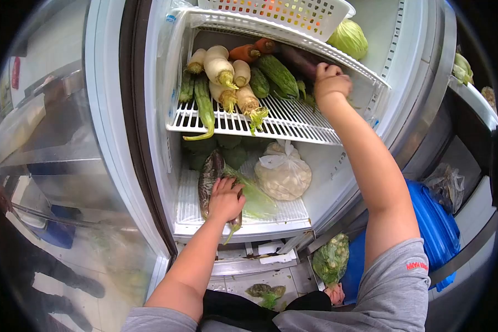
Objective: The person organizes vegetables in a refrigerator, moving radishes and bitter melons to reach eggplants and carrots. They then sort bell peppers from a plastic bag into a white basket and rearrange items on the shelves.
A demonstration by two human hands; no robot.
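Along the left edge, the glass door point(113, 122) stands swung aside from the fridge. Next, on the upper wire shelf point(282, 134), a long green gourd point(204, 105) pokes its curved end over the front rail, close beside several white radishes point(218, 66). Below them, a dark mottled eggplant point(207, 177) lies on the lower level. Your left hand point(225, 199) rests against its right side, fingers spread, with the stem end of another eggplant point(236, 222) showing under your palm; you can't tell from this angle whether it grips either one. A light green plastic bag point(257, 200) lies just right of your fingers.

Farther right on the wire shelf come carrots point(246, 53), then ridged green cucumbers point(278, 76). Beneath, a knotted clear bag point(285, 172) of pale pieces sits on the lower level. Above, a purple eggplant point(297, 60) slants towards your right hand point(333, 82), whose fingers curl over its near end; their undersides are hidden, so a firm hold can't be confirmed. Your hands are well apart. A pale green cabbage point(348, 40) sits higher up, and blue plastic point(434, 221) lies at far right, beyond your right forearm.
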